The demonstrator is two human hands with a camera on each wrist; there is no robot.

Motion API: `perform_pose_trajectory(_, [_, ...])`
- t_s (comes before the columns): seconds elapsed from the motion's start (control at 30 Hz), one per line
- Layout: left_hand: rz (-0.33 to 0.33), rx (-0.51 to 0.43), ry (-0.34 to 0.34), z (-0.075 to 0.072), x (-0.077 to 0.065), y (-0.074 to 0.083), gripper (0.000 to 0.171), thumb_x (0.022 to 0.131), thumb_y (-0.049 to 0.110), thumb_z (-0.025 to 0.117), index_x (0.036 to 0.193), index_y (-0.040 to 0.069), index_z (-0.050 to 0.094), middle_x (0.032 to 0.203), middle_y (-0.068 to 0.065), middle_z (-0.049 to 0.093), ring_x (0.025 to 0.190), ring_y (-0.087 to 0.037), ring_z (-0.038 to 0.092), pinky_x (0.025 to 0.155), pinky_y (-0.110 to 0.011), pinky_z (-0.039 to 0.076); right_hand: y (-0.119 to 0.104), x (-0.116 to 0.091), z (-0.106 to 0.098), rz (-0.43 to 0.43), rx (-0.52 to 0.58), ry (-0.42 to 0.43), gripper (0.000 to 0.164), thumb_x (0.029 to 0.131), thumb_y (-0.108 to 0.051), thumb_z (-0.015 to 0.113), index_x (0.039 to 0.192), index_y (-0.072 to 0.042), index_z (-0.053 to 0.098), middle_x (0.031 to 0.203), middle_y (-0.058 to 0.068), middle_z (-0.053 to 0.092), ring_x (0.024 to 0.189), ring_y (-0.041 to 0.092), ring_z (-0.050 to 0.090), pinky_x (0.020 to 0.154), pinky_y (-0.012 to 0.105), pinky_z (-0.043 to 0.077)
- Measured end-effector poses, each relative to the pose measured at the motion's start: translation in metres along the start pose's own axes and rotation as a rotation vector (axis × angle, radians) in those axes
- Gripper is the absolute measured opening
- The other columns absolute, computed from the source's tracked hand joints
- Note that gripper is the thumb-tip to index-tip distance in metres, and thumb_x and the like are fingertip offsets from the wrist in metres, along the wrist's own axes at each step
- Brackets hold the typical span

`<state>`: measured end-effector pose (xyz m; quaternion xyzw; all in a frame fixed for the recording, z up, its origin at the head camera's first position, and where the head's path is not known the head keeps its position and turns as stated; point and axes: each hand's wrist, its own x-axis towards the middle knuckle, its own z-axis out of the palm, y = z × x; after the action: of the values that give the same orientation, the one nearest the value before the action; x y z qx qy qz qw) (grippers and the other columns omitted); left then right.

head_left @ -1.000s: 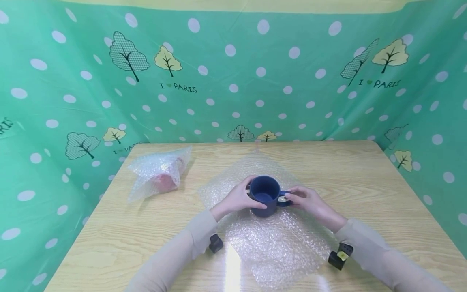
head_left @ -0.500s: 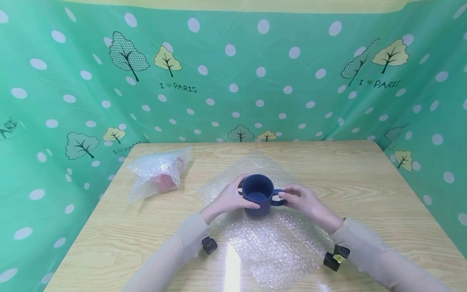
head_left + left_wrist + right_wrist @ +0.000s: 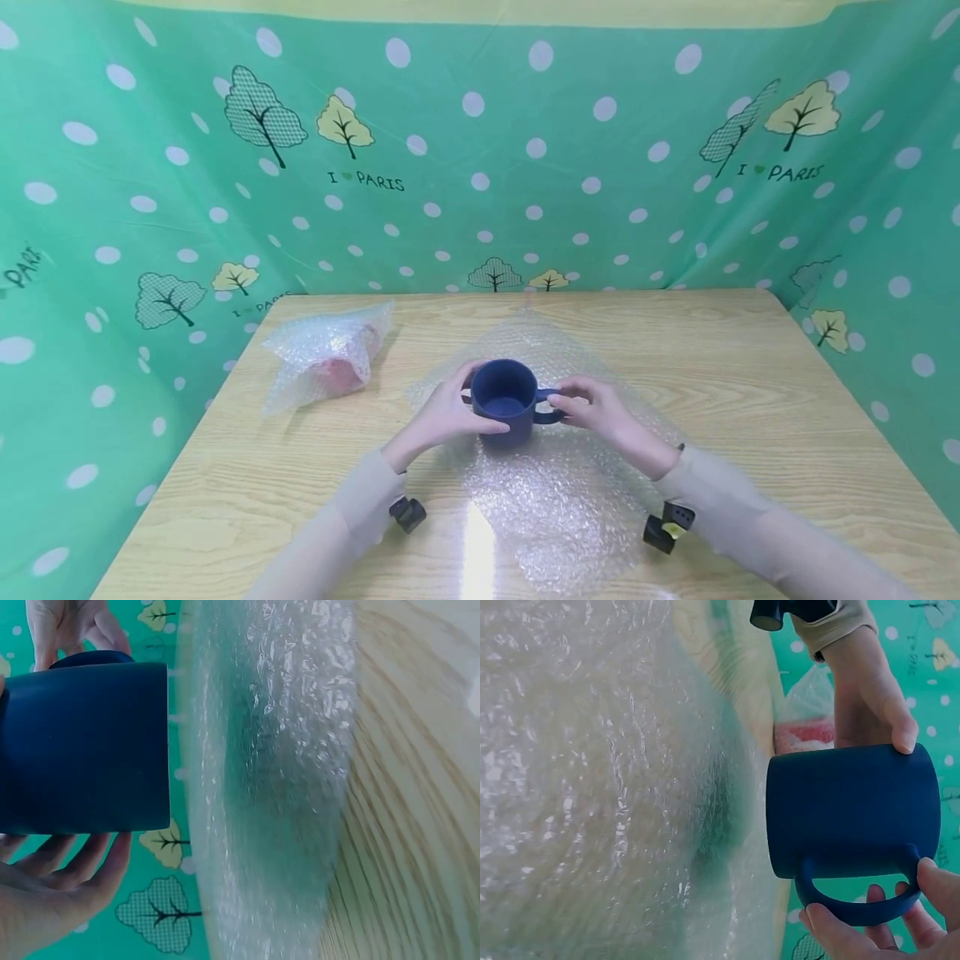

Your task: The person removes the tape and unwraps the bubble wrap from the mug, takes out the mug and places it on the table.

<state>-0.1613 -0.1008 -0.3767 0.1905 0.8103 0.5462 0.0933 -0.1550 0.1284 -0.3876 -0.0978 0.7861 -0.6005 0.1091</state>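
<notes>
A dark blue mug (image 3: 506, 404) is held upright, its opening toward the head camera. Both wrist views show a gap between its base and the bubble wrap sheet (image 3: 555, 508), which lies flat under it on the table. My left hand (image 3: 446, 412) grips the mug's body from the left, thumb along the near side and fingers round the far side. From the right, my right hand (image 3: 600, 412) holds the handle (image 3: 862, 909) between thumb and fingers. Some left fingers (image 3: 97, 859) show beside the mug wall in the left wrist view.
At the back left of the wooden table (image 3: 750, 375) lies a bubble-wrapped bundle (image 3: 330, 354) with something pink-red inside. A green polka-dot curtain (image 3: 637, 192) encloses the back and sides. Dark wrist cameras (image 3: 408, 514) sit at both cuffs.
Both hands have carried the mug leftward over the bubble wrap, keeping their holds on body and handle. The wrapped bundle and the sheet stay in place.
</notes>
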Motion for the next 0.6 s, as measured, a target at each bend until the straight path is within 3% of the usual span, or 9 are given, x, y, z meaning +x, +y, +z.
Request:
perform_pose_trajectory(0.07, [0.006, -0.008, 0.009, -0.004, -0.006, 0.008, 0.079, 0.061, 0.006, 0.079, 0.128, -0.003, 0.037, 0.123, -0.021, 0.047, 0.103, -0.039, 0.051, 0.084, -0.042, 0.048, -0.001, 0.002, 0.004, -0.027, -0.003, -0.01, 0.026, 0.085, -0.005, 0.056, 0.101, 0.014, 0.052, 0.096, 0.021, 0.057, 0.086, 0.035, 0.059, 0.076, 0.034, 0.052])
perform_pose_trajectory(0.33, [0.035, 0.033, 0.08, -0.017, -0.014, -0.023, 0.08, 0.057, 0.017, 0.083, 0.126, 0.008, 0.042, 0.119, -0.01, 0.052, 0.102, -0.027, 0.053, 0.082, -0.038, 0.049, -0.009, 0.006, 0.021, -0.035, -0.001, -0.032, 0.025, 0.084, -0.006, 0.058, 0.1, 0.012, 0.054, 0.097, 0.021, 0.057, 0.086, 0.035, 0.059, 0.075, 0.033, 0.052])
perform_pose_trajectory(0.6, [0.019, 0.067, 0.113, -0.034, -0.028, -0.025, 0.08, 0.058, 0.019, 0.083, 0.126, 0.01, 0.041, 0.117, -0.01, 0.054, 0.103, -0.027, 0.053, 0.083, -0.038, 0.049, -0.016, 0.014, 0.038, -0.055, 0.039, -0.084, 0.024, 0.084, -0.008, 0.058, 0.1, 0.011, 0.055, 0.099, 0.02, 0.056, 0.087, 0.034, 0.059, 0.076, 0.034, 0.052])
